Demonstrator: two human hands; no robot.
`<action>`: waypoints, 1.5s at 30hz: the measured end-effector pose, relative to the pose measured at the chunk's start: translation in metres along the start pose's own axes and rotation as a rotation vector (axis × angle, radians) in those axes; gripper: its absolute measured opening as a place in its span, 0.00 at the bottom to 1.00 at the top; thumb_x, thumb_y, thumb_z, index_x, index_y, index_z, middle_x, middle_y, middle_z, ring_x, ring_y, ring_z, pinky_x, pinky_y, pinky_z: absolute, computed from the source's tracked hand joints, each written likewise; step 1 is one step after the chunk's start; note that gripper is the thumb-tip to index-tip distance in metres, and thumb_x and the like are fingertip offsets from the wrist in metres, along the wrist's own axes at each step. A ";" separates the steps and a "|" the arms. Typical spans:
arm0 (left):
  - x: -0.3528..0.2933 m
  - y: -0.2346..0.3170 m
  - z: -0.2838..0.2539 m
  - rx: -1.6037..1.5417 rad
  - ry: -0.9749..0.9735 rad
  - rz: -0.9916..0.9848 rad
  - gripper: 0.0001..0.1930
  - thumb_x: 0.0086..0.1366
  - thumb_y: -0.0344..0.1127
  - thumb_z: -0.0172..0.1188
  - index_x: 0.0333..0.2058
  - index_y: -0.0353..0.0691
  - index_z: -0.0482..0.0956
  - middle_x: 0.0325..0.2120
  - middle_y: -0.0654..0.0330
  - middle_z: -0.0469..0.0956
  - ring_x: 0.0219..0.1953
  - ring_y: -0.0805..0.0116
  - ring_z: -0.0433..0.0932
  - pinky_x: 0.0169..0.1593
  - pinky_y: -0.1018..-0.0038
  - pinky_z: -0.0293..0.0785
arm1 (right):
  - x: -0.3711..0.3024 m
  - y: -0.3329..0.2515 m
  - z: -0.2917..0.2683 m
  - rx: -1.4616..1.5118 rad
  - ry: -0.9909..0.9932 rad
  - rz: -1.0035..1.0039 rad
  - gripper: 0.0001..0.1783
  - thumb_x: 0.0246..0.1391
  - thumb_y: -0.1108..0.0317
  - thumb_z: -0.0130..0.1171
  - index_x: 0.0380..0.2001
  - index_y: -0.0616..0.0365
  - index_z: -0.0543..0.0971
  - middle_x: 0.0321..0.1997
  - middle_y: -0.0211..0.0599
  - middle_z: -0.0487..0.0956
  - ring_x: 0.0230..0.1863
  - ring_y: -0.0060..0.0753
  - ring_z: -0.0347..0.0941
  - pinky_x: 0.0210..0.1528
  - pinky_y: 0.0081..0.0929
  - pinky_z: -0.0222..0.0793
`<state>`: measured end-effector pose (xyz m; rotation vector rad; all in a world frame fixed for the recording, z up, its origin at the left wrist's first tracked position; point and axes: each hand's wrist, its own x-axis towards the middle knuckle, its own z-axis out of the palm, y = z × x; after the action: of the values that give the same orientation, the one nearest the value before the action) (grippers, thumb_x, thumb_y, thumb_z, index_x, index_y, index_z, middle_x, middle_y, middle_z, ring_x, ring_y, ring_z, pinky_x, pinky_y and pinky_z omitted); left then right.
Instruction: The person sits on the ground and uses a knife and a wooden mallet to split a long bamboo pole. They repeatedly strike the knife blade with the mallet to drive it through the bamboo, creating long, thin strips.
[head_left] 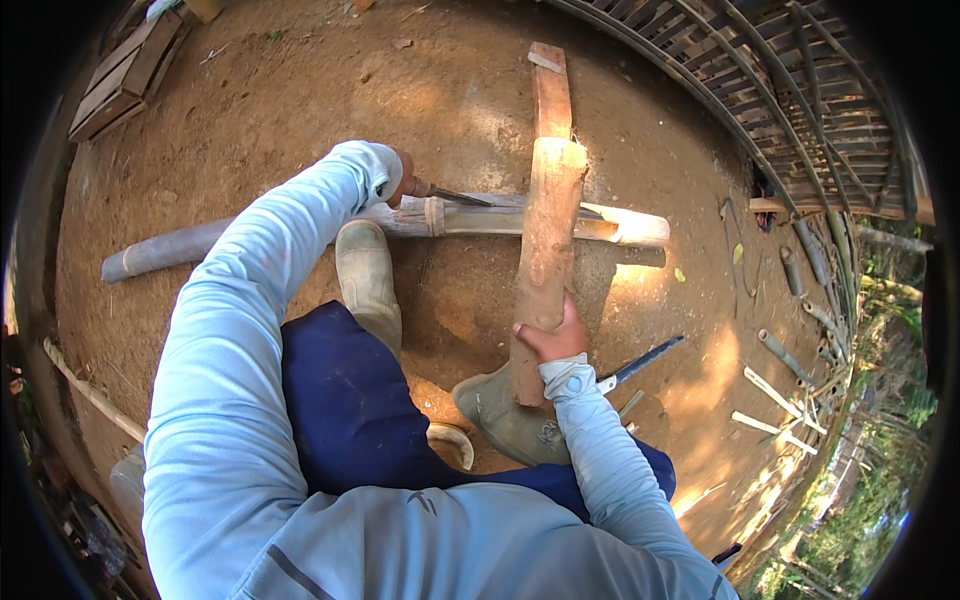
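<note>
My left hand [403, 178] is closed round the wooden handle of a knife [460, 196], whose narrow dark blade points right, just over a bamboo pole [480, 218]. The pole lies crosswise on the ground, its right end cut open and pale inside. A short brown log [550, 220] crosses over the pole, with its near end by my right boot [500, 410]. Near that end my right hand [555, 338] grips the log, thumb on its left side. My left boot [366, 270] stands against the pole. Part of my left hand is hidden by the sleeve.
A flat board [552, 100] extends from the log's far end. Beside my right wrist lies a long dark blade [648, 360] with a pale handle. Bamboo offcuts [785, 355] and split strips [775, 432] are scattered at right, below a woven bamboo panel [800, 90]. A wooden crate [125, 75] stands far left.
</note>
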<state>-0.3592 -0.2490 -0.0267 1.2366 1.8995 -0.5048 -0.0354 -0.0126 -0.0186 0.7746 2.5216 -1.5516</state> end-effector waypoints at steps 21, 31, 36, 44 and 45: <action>-0.050 0.038 -0.004 -0.423 0.064 -0.159 0.30 0.44 0.48 0.67 0.45 0.36 0.76 0.38 0.45 0.78 0.44 0.46 0.76 0.47 0.61 0.71 | -0.006 0.012 0.008 -0.050 -0.197 0.164 0.50 0.29 0.62 0.73 0.57 0.69 0.62 0.47 0.47 0.77 0.48 0.37 0.74 0.53 0.29 0.68; -0.048 0.087 0.096 -1.471 0.077 -0.246 0.14 0.52 0.35 0.67 0.28 0.36 0.71 0.11 0.61 0.68 0.11 0.69 0.70 0.15 0.70 0.66 | 0.011 0.024 0.013 0.068 -0.196 0.178 0.47 0.29 0.62 0.73 0.56 0.66 0.65 0.46 0.46 0.77 0.47 0.35 0.74 0.52 0.28 0.68; -0.075 0.081 0.056 -1.279 0.057 -0.271 0.16 0.52 0.41 0.66 0.28 0.36 0.72 0.12 0.61 0.69 0.13 0.70 0.71 0.15 0.72 0.65 | -0.010 0.046 0.016 0.265 0.037 0.088 0.41 0.32 0.69 0.71 0.53 0.66 0.66 0.44 0.41 0.77 0.44 0.33 0.74 0.47 0.30 0.70; -0.109 0.047 0.103 -1.265 0.365 -0.298 0.19 0.49 0.44 0.68 0.31 0.34 0.75 0.17 0.60 0.74 0.17 0.71 0.73 0.23 0.73 0.71 | 0.025 0.070 -0.046 0.397 0.541 0.382 0.41 0.33 0.68 0.72 0.53 0.64 0.66 0.45 0.43 0.77 0.44 0.36 0.74 0.46 0.31 0.70; -0.108 0.046 0.113 -1.289 0.405 -0.327 0.19 0.49 0.44 0.68 0.31 0.34 0.75 0.17 0.60 0.74 0.17 0.71 0.73 0.22 0.74 0.71 | 0.028 0.073 -0.056 0.350 0.575 0.452 0.42 0.33 0.68 0.72 0.55 0.64 0.66 0.46 0.45 0.76 0.45 0.38 0.74 0.48 0.32 0.70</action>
<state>-0.2507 -0.3688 -0.0049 0.1572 2.1063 0.8089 -0.0156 0.0723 -0.0602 1.9214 2.1399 -1.7986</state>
